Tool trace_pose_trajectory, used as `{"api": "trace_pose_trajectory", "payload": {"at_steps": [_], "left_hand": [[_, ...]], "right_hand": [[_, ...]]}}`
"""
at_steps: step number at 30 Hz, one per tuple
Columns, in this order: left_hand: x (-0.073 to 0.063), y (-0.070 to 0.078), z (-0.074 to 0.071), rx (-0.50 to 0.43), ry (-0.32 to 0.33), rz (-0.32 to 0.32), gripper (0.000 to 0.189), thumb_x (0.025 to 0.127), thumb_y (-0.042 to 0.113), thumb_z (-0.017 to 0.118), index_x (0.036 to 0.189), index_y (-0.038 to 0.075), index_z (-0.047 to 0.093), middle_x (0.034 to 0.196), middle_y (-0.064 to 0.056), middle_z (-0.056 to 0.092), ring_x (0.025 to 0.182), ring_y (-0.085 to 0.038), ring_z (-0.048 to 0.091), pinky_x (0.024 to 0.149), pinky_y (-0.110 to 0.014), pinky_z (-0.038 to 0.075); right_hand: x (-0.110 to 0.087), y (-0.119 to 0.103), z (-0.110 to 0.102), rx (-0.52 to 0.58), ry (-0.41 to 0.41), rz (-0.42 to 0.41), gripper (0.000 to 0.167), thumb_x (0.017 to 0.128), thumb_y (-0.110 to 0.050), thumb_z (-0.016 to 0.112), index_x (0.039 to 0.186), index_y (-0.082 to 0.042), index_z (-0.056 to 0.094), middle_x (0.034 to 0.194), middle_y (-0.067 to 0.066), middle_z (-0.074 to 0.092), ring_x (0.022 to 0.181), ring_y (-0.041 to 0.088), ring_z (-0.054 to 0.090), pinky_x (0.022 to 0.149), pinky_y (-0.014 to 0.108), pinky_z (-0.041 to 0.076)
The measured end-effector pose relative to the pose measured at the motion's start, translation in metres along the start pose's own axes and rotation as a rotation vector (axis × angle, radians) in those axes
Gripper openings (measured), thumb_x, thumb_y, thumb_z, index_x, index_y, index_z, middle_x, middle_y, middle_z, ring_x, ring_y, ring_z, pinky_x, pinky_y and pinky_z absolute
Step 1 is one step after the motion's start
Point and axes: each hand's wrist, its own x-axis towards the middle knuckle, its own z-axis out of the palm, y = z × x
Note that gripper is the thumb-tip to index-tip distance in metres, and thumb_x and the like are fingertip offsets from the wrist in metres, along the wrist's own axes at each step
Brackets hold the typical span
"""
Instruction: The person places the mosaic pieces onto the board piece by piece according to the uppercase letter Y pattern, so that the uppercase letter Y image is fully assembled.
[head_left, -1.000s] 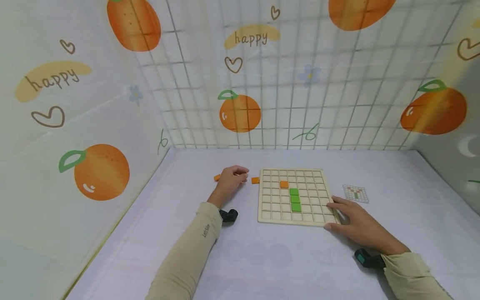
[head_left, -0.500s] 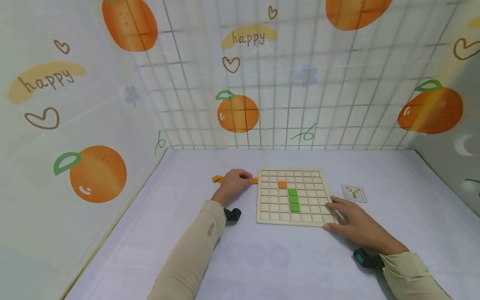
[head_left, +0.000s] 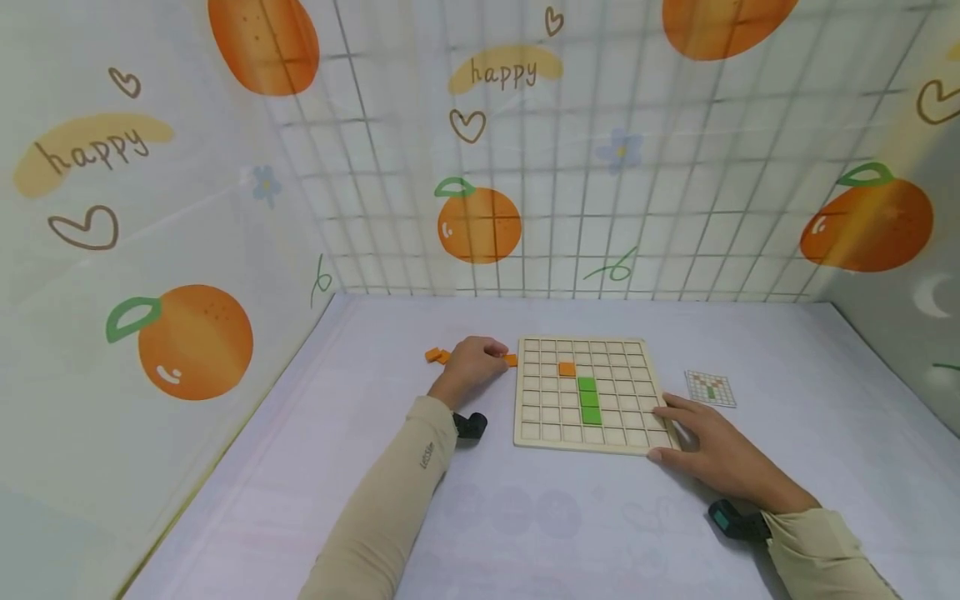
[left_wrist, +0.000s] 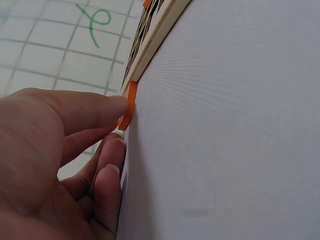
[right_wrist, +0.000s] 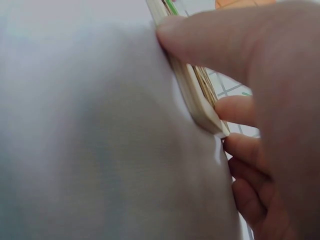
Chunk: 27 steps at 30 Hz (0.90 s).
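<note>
My left hand (head_left: 472, 365) pinches a small orange tile (left_wrist: 131, 102) between thumb and index finger, just left of the wooden grid board (head_left: 551, 410). In the left wrist view the tile's far end is right at the board's side, low over the table. The right hand (head_left: 716, 450) holds the board's near right corner, thumb at the front edge and fingers along the right side. Several green tiles (head_left: 590, 401) stand in a column in the grid, with one orange square (head_left: 567, 369) up and to their left.
Several loose orange tiles (head_left: 435, 355) lie left of my left hand, partly hidden by it. A small printed pattern card (head_left: 710, 389) lies right of the board. A gridded curtain with oranges (head_left: 480, 225) stands behind the table.
My left hand has moved right from beside the loose tiles to the orange tile near the board and now pinches it. The right hand has stayed at the corner.
</note>
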Motion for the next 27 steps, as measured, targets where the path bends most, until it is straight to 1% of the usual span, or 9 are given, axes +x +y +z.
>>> {"api": "trace_pose_trajectory", "payload": {"at_steps": [5, 10, 15, 19, 27], "left_hand": [[0.0009, 0.0021, 0.0000, 0.025, 0.000, -0.024, 0.026, 0.088, 0.022, 0.073, 0.113, 0.019, 0.076, 0.108, 0.003, 0.068, 0.104, -0.019, 0.059, 0.092, -0.038, 0.048], [0.0004, 0.0032, -0.0003, 0.053, -0.006, -0.017, 0.023, 0.088, 0.022, 0.073, 0.111, 0.020, 0.076, 0.106, 0.003, 0.067, 0.102, -0.019, 0.058, 0.090, -0.038, 0.047], [-0.0003, 0.0036, -0.0002, 0.029, -0.005, -0.014, 0.019, 0.089, 0.020, 0.075, 0.108, 0.020, 0.073, 0.100, 0.003, 0.063, 0.096, -0.020, 0.057, 0.086, -0.038, 0.047], [-0.0004, 0.0030, 0.0010, 0.002, 0.002, -0.017, 0.018, 0.089, 0.018, 0.075, 0.107, 0.018, 0.070, 0.100, 0.002, 0.062, 0.095, -0.020, 0.056, 0.086, -0.038, 0.047], [-0.0022, 0.0006, 0.0015, -0.003, 0.047, 0.001, 0.017, 0.091, 0.014, 0.073, 0.107, 0.016, 0.071, 0.099, 0.001, 0.063, 0.093, -0.019, 0.057, 0.086, -0.037, 0.048]], "right_hand": [[-0.0003, -0.0009, -0.0015, -0.002, 0.000, -0.009, 0.084, 0.082, -0.063, 0.072, 0.140, -0.003, 0.057, 0.155, 0.025, 0.035, 0.141, 0.049, 0.028, 0.106, 0.069, 0.025], [-0.0013, 0.0001, -0.0024, 0.000, 0.002, -0.024, 0.083, 0.083, -0.062, 0.072, 0.139, -0.003, 0.057, 0.155, 0.024, 0.035, 0.141, 0.049, 0.028, 0.106, 0.070, 0.025], [-0.0011, 0.0005, -0.0015, -0.002, 0.001, -0.018, 0.084, 0.083, -0.064, 0.072, 0.140, -0.004, 0.057, 0.155, 0.024, 0.035, 0.141, 0.049, 0.028, 0.106, 0.069, 0.026], [-0.0011, 0.0003, -0.0011, 0.000, -0.003, -0.008, 0.084, 0.082, -0.064, 0.072, 0.140, -0.004, 0.057, 0.155, 0.024, 0.035, 0.141, 0.049, 0.028, 0.106, 0.069, 0.026], [-0.0015, 0.0020, -0.0018, 0.004, -0.001, -0.024, 0.084, 0.083, -0.064, 0.071, 0.140, -0.005, 0.056, 0.155, 0.024, 0.034, 0.141, 0.049, 0.028, 0.106, 0.070, 0.025]]}}
